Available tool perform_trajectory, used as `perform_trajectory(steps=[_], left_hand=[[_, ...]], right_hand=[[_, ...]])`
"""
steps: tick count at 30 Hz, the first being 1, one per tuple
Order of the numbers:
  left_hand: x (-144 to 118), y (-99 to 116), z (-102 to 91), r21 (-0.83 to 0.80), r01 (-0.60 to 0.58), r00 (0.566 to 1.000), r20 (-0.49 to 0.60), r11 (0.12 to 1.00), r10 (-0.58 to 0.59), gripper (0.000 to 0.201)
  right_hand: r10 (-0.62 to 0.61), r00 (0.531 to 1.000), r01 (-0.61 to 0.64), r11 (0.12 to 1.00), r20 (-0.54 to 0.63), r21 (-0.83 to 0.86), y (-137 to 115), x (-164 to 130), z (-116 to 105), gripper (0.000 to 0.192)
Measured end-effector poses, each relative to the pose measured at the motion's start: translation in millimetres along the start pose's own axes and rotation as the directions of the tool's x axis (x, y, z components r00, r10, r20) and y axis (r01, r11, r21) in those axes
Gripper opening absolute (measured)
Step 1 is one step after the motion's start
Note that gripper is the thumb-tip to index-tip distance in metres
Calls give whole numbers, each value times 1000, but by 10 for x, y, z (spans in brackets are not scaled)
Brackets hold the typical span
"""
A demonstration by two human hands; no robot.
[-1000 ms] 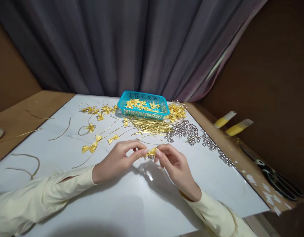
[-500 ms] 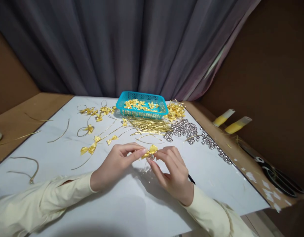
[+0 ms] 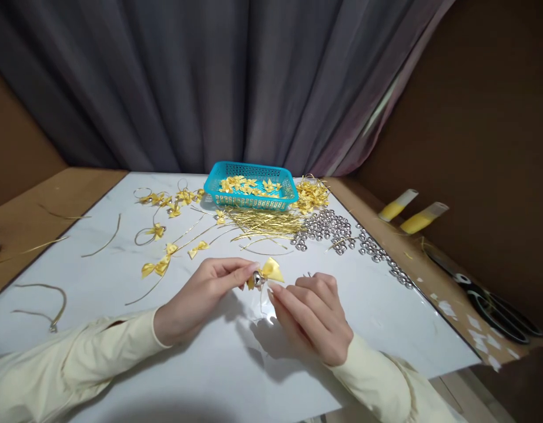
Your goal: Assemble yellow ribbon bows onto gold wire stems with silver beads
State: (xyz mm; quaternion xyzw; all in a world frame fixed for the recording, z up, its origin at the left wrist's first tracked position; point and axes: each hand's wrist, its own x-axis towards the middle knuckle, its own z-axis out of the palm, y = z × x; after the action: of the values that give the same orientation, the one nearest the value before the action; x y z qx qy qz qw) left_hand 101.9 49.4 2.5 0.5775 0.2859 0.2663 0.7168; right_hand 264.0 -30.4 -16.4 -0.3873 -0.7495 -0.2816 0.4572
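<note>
Pinching a yellow bow [image 3: 268, 271], both hands [image 3: 254, 294] sit over bare white table [image 3: 218, 364].

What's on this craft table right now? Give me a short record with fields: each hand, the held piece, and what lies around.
Left hand: pinches a small yellow satin ribbon bow with a little silver bell at its knot.
Right hand: fingers just under the bell, touching the piece.
Surface: white tabletop sheet.
Behind the hands: turquoise plastic basket holding yellow bows, pile of gold cords, heap of silver bells.
Left side: finished yellow bows on gold loops.
Right edge: black-handled scissors.
</note>
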Motion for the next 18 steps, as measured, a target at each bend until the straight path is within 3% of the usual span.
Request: perform_trajectory(steps=[7,11,14,18], left_hand=[[-2,-6,5,60,-29,1000,3,998,29,20],[-8,12,6,245,-148,987,-31,958,160,18],[-14,14,12,430,-310,930,-46,848,363,16],[-17,-31,17,561,-527,797,64,638,601,12]], right_hand=[[29,999,-29,1000,43,5,-15,12,-15,23],[91,994,-95,994,65,59,-32,40,-40,21],[160,983,-169,981,91,96,-37,46,-40,11],[220,962,-231,972,161,52,-29,28,-2,14]])
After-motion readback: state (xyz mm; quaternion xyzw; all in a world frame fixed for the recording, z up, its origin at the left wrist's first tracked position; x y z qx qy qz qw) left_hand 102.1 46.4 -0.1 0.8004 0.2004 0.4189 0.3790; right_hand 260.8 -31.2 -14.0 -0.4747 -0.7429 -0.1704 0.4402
